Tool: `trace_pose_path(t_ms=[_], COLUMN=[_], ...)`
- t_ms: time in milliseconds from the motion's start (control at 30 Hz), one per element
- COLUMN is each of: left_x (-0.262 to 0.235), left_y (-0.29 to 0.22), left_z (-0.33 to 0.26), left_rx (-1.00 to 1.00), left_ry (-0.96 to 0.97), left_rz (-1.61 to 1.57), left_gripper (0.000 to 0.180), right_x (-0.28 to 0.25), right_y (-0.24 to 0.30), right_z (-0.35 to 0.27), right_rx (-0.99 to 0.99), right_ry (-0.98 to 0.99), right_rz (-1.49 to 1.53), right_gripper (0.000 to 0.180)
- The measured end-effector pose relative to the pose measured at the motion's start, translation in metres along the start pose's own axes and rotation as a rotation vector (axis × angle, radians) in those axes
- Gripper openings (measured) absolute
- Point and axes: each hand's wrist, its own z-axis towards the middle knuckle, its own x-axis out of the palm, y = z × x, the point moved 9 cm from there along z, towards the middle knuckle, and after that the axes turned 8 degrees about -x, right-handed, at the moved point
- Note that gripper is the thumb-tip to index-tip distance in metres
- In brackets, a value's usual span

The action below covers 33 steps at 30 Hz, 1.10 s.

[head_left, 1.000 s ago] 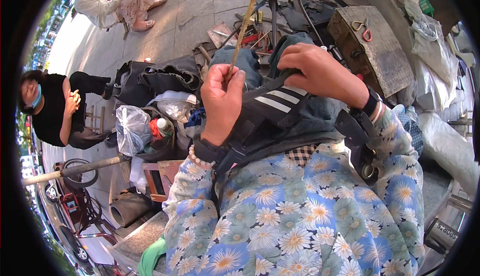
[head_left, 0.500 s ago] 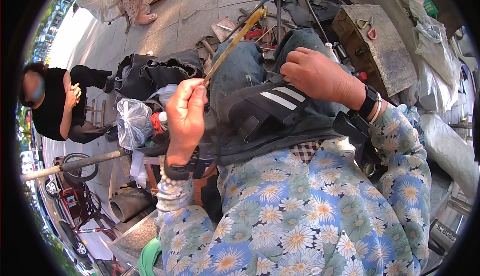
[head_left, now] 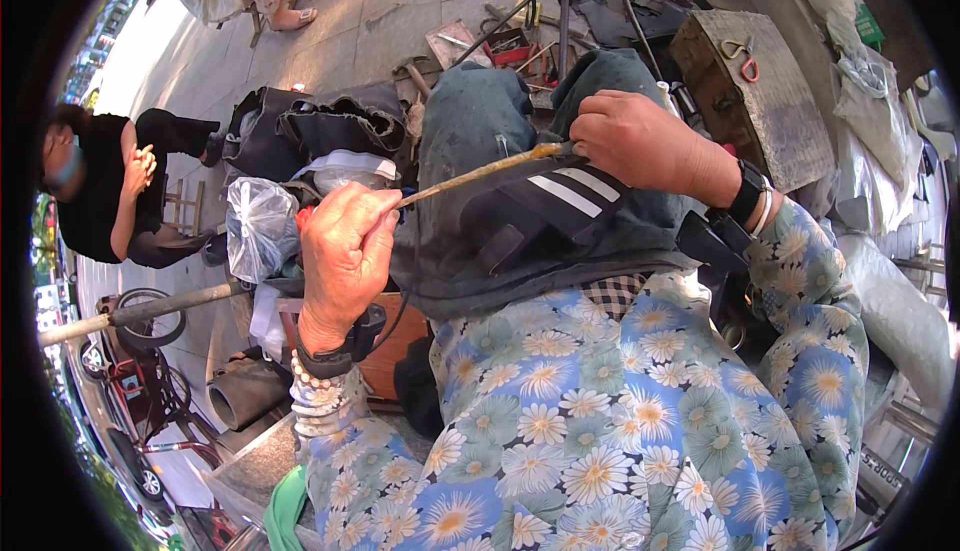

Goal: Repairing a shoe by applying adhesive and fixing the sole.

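Note:
My left hand [head_left: 345, 251] pinches the near end of a thin stick [head_left: 465, 177], whose far tip carries a yellow-brown, glue-like coating. That tip is close to the fingertips of my right hand [head_left: 648, 147], just above a black shoe-like piece [head_left: 515, 223] with two white stripes. My right hand's fingers are closed at the far edge of this piece; exactly what they pinch is hidden. The black piece lies on a dark cloth apron [head_left: 450, 276] across my lap.
At the right stands a worn wooden box [head_left: 765, 91] with scissors [head_left: 742, 56] on top. Tools lie on the paving beyond my knees, near a hammer [head_left: 415, 76]. A tied plastic bag [head_left: 258, 231] and dark leather-like pieces [head_left: 330, 131] are at left. A person [head_left: 110, 191] sits beyond.
My left hand has lowered and moved slightly left, swinging the stick from a steep slant to nearly level. Its coated tip has come down beside my right hand, which stays closed in nearly the same place.

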Motion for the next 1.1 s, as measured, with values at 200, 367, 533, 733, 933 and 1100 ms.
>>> trace_pose_path(t_ms=[200, 367, 533, 733, 933, 1100], left_x=[0.006, 0.011, 0.018, 0.024, 0.038, 0.046], left_y=[-0.013, -0.014, -0.013, -0.011, -0.003, -0.001], left_z=[-0.001, 0.001, 0.003, 0.006, 0.008, 0.015], left_rx=[0.093, 0.107, 0.102, 0.114, 0.001, -0.094], left_ry=[0.039, 0.042, 0.054, 0.045, 0.181, 0.275], left_rz=[0.129, 0.141, 0.11, 0.133, 0.086, 0.139], left_gripper=[0.019, 0.019, 0.02, 0.02, 0.018, 0.015], right_x=[-0.002, 0.0, 0.001, -0.002, 0.002, -0.002], right_y=[-0.003, -0.006, -0.005, -0.01, -0.013, -0.012], right_z=[0.001, 0.003, 0.005, 0.006, 0.006, 0.0], right_rx=[0.006, -0.014, -0.023, 0.012, 0.022, 0.033], right_ry=[-0.017, 0.026, 0.062, -0.004, 0.052, -0.022], right_rz=[0.015, 0.073, 0.106, 0.111, 0.179, 0.252], right_gripper=[0.01, 0.006, 0.009, 0.012, 0.01, 0.013])
